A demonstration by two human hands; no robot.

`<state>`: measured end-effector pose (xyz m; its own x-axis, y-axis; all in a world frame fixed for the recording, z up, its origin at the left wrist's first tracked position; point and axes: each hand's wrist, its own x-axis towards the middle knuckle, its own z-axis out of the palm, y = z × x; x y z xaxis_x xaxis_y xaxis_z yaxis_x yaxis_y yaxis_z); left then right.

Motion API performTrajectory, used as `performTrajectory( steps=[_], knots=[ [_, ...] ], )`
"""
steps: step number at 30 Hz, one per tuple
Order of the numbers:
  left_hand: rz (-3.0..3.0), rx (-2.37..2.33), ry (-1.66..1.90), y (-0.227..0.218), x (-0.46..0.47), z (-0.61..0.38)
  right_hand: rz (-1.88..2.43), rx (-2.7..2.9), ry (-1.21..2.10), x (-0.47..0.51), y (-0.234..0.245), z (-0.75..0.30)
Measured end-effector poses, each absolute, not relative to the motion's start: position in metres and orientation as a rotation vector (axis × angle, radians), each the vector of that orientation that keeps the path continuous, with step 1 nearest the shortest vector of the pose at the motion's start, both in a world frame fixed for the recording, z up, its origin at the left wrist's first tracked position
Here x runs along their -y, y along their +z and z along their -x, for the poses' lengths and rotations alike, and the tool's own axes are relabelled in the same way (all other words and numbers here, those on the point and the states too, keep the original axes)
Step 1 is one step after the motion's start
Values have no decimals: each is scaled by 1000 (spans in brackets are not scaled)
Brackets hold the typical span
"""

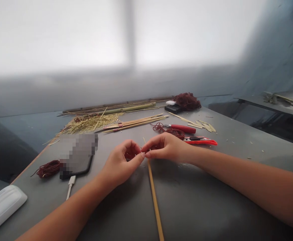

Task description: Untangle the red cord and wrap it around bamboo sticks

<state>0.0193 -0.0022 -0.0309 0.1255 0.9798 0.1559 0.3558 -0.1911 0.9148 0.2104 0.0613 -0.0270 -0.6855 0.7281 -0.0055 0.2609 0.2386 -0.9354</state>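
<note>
A slim tan bamboo stick (154, 197) runs from the near edge of the view up to my fingertips, and a thin tip shows just beyond them. My left hand (122, 162) is closed in a pinch beside the stick's upper end; whatever lies between its thumb and fingers is too small to make out. From the other side my right hand (168, 147) pinches over the stick, its thumb and forefinger meeting the left fingertips. The fingers hide that part of the stick.
Behind my right hand lie a red utility knife (204, 141), a red-handled tool (183, 128) and dark red cord (174, 131). Farther back are thin bamboo sticks (136, 123), shavings (93, 122) and a cord bundle (188, 101). A phone (78, 154) with cable (70, 184) lies left.
</note>
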Motion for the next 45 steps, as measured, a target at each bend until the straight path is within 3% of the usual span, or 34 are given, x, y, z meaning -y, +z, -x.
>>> performTrajectory(
  steps=[7,16,33,45],
  knots=[
    [-1495,-1203,1220,-34,-2,-18,806,2237,1026,-55,-30,-208],
    [-1774,-1224,1220,-49,-9,-13,764,2177,1109,-56,-32,-207],
    [-1748,-1250,1258,-46,-9,-16,753,1974,1317,-58,-40,-206],
    [-1452,-1336,1225,-47,-13,-16,679,2003,1139,-52,-38,-205]
  ],
)
